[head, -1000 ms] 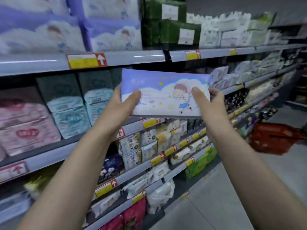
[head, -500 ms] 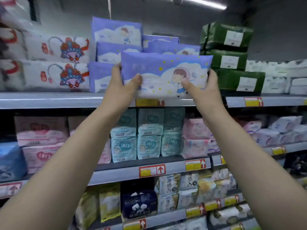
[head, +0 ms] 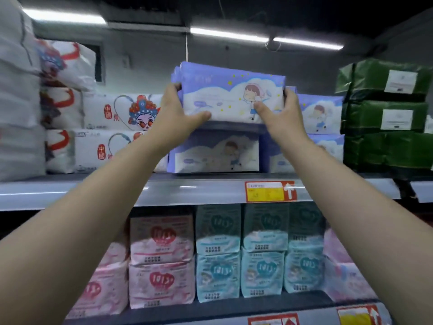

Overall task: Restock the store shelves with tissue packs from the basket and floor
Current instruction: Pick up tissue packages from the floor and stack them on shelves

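Note:
A purple and white tissue pack point(head: 232, 95) with a cartoon child on it is held up at the top shelf point(head: 187, 188). My left hand point(head: 178, 113) grips its left end, thumb under the front edge. My right hand point(head: 278, 111) grips its right end, thumb on the front face. The pack sits just above another pack of the same kind point(head: 215, 151) that stands on the shelf; whether they touch I cannot tell. More purple packs point(head: 321, 116) are stacked to the right.
White packs with an opera-mask print point(head: 121, 113) stand left of the purple stack, green wrapped packs point(head: 386, 113) to the right. Pink packs point(head: 161, 259) and teal packs point(head: 241, 252) fill the shelf below. A red and yellow price tag point(head: 269, 191) is on the shelf edge.
Both hands have lifted the purple pack from in front of the lower shelves up to the top shelf, above the purple stack. The view has tilted upward with it.

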A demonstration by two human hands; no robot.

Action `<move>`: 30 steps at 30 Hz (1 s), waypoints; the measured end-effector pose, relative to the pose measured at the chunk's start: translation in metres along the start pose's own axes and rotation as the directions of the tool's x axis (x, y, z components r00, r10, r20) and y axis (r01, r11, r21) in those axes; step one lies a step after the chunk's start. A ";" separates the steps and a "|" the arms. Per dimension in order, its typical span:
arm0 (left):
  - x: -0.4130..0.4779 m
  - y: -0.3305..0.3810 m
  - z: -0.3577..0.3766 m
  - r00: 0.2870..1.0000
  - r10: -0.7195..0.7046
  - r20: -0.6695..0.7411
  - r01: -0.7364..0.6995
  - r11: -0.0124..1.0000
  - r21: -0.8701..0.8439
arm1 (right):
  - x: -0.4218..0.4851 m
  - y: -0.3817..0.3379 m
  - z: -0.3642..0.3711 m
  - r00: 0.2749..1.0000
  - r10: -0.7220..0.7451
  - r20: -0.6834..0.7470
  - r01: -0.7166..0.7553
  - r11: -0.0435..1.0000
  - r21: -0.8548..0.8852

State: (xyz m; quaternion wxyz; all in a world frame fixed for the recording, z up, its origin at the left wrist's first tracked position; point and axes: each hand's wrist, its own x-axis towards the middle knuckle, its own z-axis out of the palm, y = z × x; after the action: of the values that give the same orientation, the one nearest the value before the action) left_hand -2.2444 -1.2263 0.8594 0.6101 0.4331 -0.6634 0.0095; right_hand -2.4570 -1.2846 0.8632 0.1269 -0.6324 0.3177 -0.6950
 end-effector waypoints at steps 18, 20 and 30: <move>0.029 -0.056 0.008 0.901 -0.197 0.387 0.015 0.905 0.425 | 0.026 0.047 0.050 0.996 -0.081 -0.029 0.064 0.919 -0.389; 0.035 -0.055 0.006 0.881 -0.223 0.417 0.036 0.910 0.412 | 0.028 0.048 0.049 0.993 -0.104 -0.059 0.065 0.884 -0.463; 0.039 -0.052 0.018 0.921 -0.252 0.296 0.091 0.880 0.466 | 0.029 0.044 0.056 0.999 -0.034 0.024 0.041 0.849 -0.527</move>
State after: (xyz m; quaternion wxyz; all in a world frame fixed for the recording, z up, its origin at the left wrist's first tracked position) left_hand -2.2235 -1.2906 0.8594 0.3664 0.6133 -0.6991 0.0286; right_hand -2.4183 -1.3507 0.8596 -0.0627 -0.6539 0.4828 -0.5791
